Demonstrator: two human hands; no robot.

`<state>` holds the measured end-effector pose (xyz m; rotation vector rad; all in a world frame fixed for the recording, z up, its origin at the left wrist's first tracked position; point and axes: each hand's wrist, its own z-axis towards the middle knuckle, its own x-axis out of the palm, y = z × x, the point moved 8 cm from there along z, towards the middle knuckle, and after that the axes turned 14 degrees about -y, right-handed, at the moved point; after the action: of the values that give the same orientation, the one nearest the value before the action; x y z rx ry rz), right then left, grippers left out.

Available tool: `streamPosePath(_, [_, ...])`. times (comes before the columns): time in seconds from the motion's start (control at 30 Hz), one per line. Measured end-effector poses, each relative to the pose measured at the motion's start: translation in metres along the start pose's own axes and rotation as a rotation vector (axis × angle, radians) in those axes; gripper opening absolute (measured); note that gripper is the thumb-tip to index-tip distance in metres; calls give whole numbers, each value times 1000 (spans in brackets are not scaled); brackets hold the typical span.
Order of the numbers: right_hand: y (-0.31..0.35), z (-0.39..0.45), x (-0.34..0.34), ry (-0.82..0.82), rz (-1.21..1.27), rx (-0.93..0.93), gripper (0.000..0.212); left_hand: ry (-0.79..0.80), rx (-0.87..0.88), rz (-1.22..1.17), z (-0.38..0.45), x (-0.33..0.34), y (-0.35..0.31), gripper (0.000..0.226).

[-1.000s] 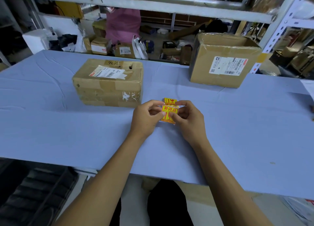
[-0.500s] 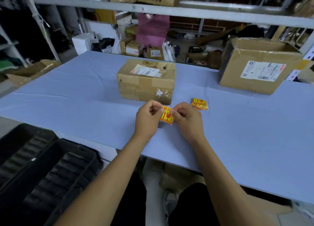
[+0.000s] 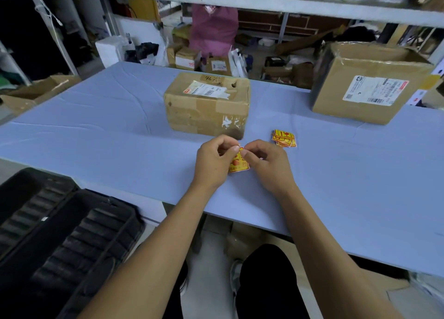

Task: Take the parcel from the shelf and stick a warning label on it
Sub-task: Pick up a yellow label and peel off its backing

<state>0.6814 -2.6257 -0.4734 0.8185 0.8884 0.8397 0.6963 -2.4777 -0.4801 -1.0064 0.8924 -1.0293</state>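
Note:
A taped brown cardboard parcel (image 3: 207,106) with a white shipping label on top lies on the blue table (image 3: 96,131), just beyond my hands. My left hand (image 3: 213,161) and my right hand (image 3: 265,166) pinch the top edge of one yellow and red warning label (image 3: 237,163) between their fingertips, held just above the table in front of the parcel. A small stack of the same warning labels (image 3: 284,138) lies on the table to the right of the parcel's near corner.
A bigger cardboard box (image 3: 367,83) with a shipping label stands at the back right. Black plastic trays (image 3: 60,242) sit low at the left beside the table. A metal shelf beam (image 3: 240,4) runs overhead; a person in pink (image 3: 213,30) and clutter lie behind the table.
My view swung left. One label came off the stack, which now lies apart at the right. My fingertips have moved up to the label's top edge.

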Motion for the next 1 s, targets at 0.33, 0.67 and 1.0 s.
streamPosePath(0.33, [-9, 1, -3, -10, 18, 117, 7, -90, 146, 206, -2, -2, -9, 9])
streamPosePath(0.67, [-10, 0, -5, -20, 140, 188, 12, 28, 111, 92, -8, 5, -11, 13])
streamPosePath(1.0, [-9, -1, -4, 17, 138, 171, 19, 11, 58, 79, -6, 3, -9, 11])
